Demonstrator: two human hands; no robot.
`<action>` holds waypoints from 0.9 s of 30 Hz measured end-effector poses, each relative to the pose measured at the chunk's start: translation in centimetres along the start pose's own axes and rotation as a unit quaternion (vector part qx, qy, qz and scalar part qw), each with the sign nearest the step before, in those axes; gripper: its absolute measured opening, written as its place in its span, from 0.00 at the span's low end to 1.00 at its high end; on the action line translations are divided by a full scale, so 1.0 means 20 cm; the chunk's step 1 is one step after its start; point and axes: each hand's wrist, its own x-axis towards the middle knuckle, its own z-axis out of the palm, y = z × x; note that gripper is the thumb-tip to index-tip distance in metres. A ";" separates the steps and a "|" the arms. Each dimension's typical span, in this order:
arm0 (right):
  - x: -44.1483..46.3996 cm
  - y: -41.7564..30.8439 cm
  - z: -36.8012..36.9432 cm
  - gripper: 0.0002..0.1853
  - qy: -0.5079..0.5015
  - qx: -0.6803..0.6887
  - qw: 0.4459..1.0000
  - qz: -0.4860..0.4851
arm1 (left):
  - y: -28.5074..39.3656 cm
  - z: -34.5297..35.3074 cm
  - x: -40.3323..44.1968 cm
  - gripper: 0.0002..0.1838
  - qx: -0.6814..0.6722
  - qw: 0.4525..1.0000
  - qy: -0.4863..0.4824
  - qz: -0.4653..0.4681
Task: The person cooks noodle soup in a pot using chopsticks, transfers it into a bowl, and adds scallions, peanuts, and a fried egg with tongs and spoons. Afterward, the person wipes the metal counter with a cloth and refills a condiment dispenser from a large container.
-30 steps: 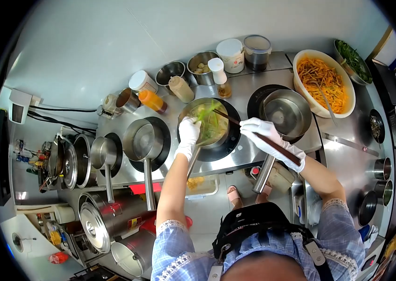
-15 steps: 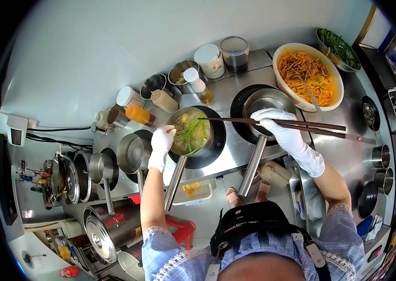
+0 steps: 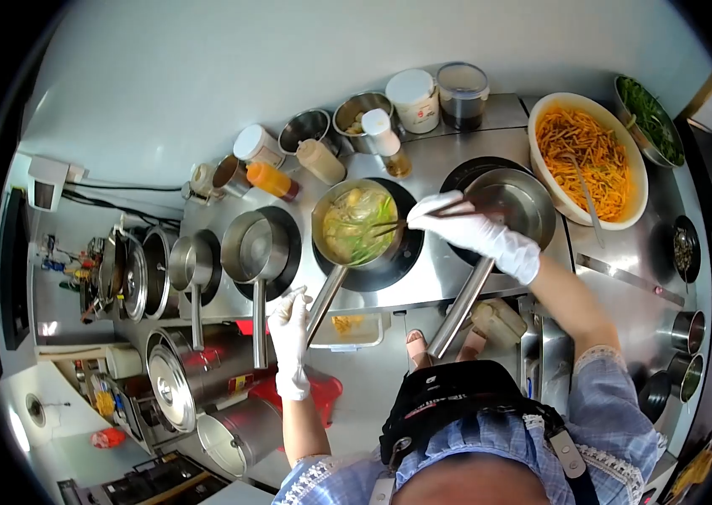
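My right hand (image 3: 461, 227), in a white glove, grips a pair of long dark chopsticks (image 3: 389, 225). Their tips dip into the soup (image 3: 357, 220), where green stalks and pale pieces float in a long-handled saucepan (image 3: 328, 282). Beneath my right hand is a second, larger saucepan (image 3: 520, 206) with a little clear liquid. My left hand (image 3: 290, 332), gloved too, is low in front of the stove, between two pan handles. Its fingers point up, somewhat apart, and nothing shows in them.
Two smaller saucepans (image 3: 256, 246) stand to the left. Along the wall are an orange sauce bottle (image 3: 272, 180), a cream squeeze bottle (image 3: 320, 162) and lidded tubs (image 3: 413, 99). A big bowl (image 3: 640, 189) of orange shreds is at right; stock pots (image 3: 172, 383) stand lower left.
My left hand has drawn back from the soup pan toward me. My right hand has moved left and angled the chopsticks into the soup. The green stalks now lie lower in the liquid.
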 end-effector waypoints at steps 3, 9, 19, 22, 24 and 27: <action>0.09 -0.18 -0.06 0.07 0.033 -0.006 0.999 0.032 | 0.01 -0.08 -0.15 0.13 0.006 0.998 0.029 -0.048; 0.28 -0.37 -0.17 0.09 -0.020 0.032 0.996 0.076 | -0.13 -0.28 -0.31 0.13 -0.012 0.993 0.107 -0.048; 0.56 -0.06 0.14 0.09 -0.008 0.034 0.994 0.105 | -0.21 -0.43 -0.30 0.13 -0.047 0.992 0.104 -0.059; 0.53 -0.12 0.12 0.11 0.017 0.017 0.995 0.098 | -0.20 -0.45 -0.30 0.13 -0.038 0.990 0.109 -0.075; 0.47 -0.25 0.08 0.07 0.078 0.012 0.991 0.108 | -0.22 -0.46 -0.30 0.13 -0.007 0.993 0.101 -0.067; 0.33 -0.32 -0.03 0.08 0.108 0.000 0.990 0.087 | -0.18 -0.45 -0.31 0.14 0.037 0.995 0.069 -0.059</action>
